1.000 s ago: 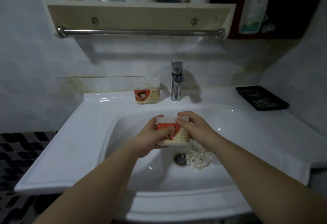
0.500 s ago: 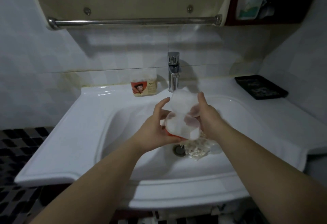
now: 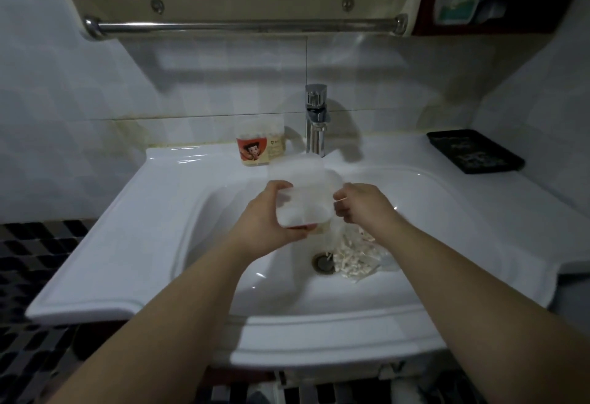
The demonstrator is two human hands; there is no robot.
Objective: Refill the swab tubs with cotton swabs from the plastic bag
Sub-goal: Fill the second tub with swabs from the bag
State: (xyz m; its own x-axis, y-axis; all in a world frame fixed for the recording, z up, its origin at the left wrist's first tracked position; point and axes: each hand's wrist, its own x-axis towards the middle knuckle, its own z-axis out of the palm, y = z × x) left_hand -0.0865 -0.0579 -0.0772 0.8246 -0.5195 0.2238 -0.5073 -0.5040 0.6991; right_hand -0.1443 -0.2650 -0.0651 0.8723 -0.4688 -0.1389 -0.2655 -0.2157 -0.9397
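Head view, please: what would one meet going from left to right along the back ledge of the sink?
On the ledge: labelled swab tub → faucet → black tray.

Quick tally, here we go. Swab tubs, 2: held tub (image 3: 303, 212) w/ lid up, ledge tub (image 3: 260, 145) at the back. Hands, 2: left hand (image 3: 265, 225), right hand (image 3: 364, 209). Plastic bag (image 3: 357, 256), 1; swabs inside, way too many to count. Tap (image 3: 316, 119), 1. Drain (image 3: 324, 263), 1. Black tray (image 3: 447, 148), 1, far rt. Towel rail (image 3: 245, 25), 1, w/ 2 screw heads (image 3: 157, 5) above it. Sink (image 3: 127, 244), 1.
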